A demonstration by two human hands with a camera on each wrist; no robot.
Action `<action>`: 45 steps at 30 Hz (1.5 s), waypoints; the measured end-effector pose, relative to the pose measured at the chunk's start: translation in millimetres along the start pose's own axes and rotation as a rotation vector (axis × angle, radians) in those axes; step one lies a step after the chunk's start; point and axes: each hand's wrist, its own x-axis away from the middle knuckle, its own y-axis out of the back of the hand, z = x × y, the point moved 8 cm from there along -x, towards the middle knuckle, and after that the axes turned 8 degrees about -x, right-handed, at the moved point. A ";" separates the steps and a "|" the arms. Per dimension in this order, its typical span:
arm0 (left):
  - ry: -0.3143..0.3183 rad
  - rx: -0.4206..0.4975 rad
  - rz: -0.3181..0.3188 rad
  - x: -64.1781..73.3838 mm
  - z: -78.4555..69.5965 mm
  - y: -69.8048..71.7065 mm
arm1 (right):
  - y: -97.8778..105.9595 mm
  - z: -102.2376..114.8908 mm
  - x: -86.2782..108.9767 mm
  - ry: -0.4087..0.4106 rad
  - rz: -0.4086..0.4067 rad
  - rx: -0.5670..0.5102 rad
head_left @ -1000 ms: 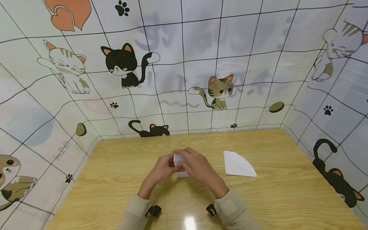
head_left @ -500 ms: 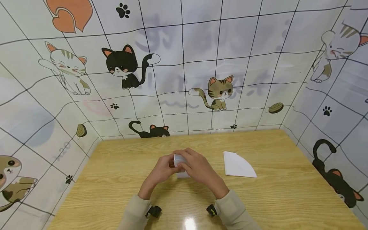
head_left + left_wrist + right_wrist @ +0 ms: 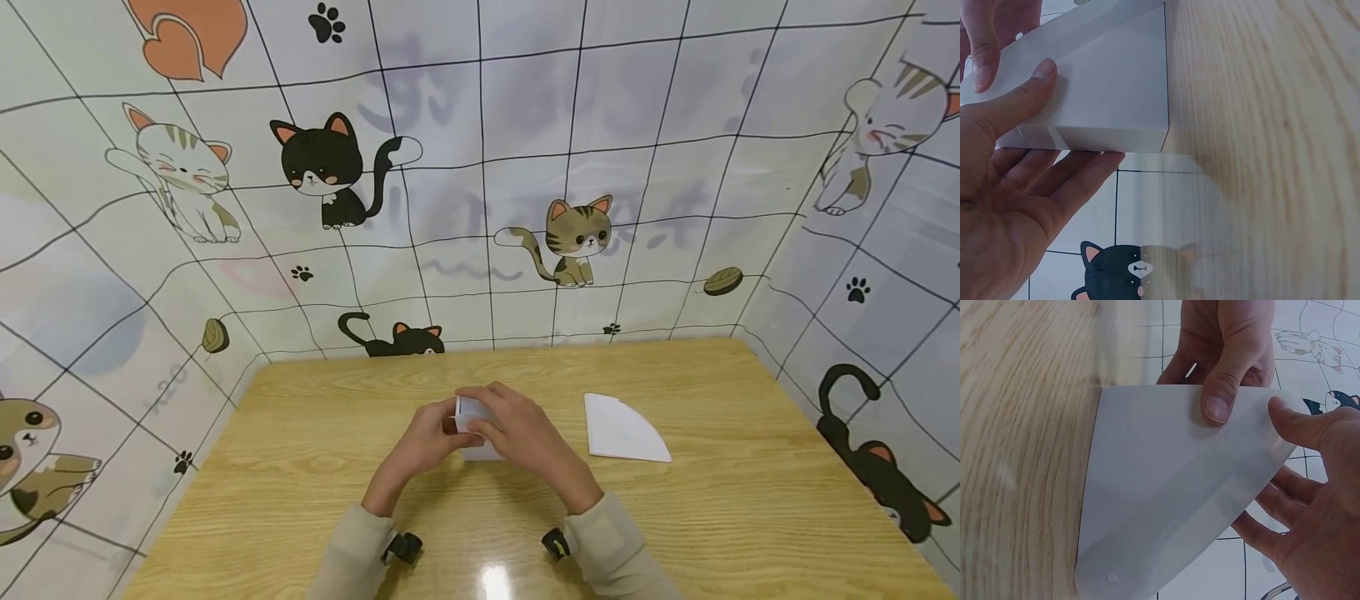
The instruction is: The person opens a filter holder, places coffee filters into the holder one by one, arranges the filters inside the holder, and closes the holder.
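A white wedge-shaped box (image 3: 482, 451) with finely ribbed sides stands on the wooden table between both hands. My left hand (image 3: 427, 439) grips its upper left part, thumb on the near face and fingers behind. From the other side my right hand (image 3: 521, 429) holds the top, its fingers reaching over and its thumb on the near side. In the left wrist view, the box (image 3: 1110, 69) rests with its lower edge on the table. The right wrist view shows the box's slanted side (image 3: 1179, 506); whatever is inside is hidden.
Right of the hands, a fan-shaped stack of white paper (image 3: 626, 429), like coffee filters, lies flat on the table (image 3: 337, 417). A wall covering (image 3: 450, 192) with printed cats and grid lines encloses the back and sides. Each wrist wears a small black camera.
Both hands keep their grip on the box, with barely any shift. The view itself moves slightly; the paper stack stays where it was.
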 end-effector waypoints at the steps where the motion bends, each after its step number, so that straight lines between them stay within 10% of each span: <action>1: -0.002 -0.002 -0.001 -0.1 -0.4 0.0 | 0.6 -0.8 0.2 -0.005 0.002 -0.012; 45: 0.003 0.013 -0.034 0.7 -1.4 0.9 | 13.7 -5.3 1.4 -0.025 -0.025 -0.082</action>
